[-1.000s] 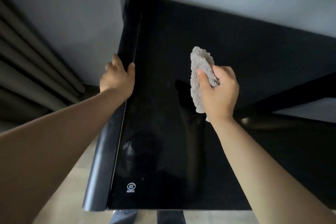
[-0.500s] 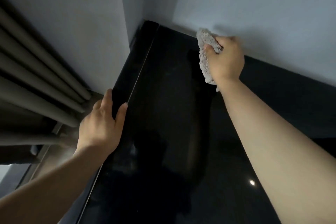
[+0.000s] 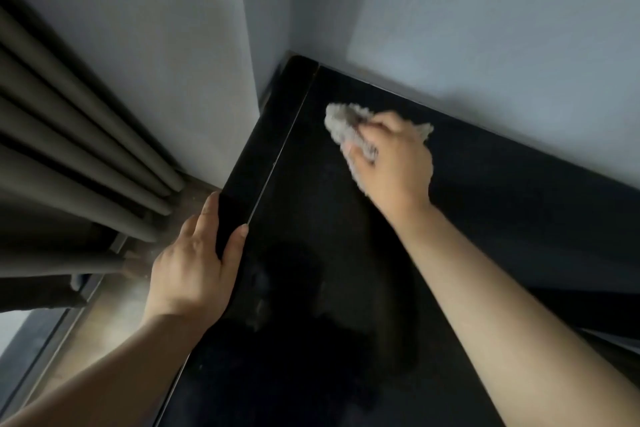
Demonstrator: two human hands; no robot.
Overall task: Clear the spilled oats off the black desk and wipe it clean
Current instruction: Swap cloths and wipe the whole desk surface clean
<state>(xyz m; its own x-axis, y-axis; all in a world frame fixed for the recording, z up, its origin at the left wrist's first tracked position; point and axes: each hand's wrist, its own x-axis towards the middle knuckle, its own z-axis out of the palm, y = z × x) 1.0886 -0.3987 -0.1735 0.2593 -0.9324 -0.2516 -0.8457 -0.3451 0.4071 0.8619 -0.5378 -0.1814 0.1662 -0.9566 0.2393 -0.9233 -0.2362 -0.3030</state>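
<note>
The glossy black desk [image 3: 311, 253] runs from the bottom of the view up into the room's corner. My right hand [image 3: 394, 163] grips a crumpled grey cloth [image 3: 341, 123] and presses it on the desktop near the far left corner, a little short of the back wall. Part of the cloth shows past my knuckles on the right. My left hand [image 3: 194, 267] clasps the desk's left edge, thumb on top and fingers over the side. I see no oats on the dark surface.
A pale wall [image 3: 485, 28] borders the desk's back edge and another wall [image 3: 173, 45] meets its far left corner. Grey curtain folds [image 3: 69, 135] hang at the left over a wooden floor [image 3: 104, 315].
My right hand has swept the cloth from the middle of the desk to the back wall, then leftward and slightly back toward me. My view has shifted toward the corner. My left hand keeps gripping the edge.
</note>
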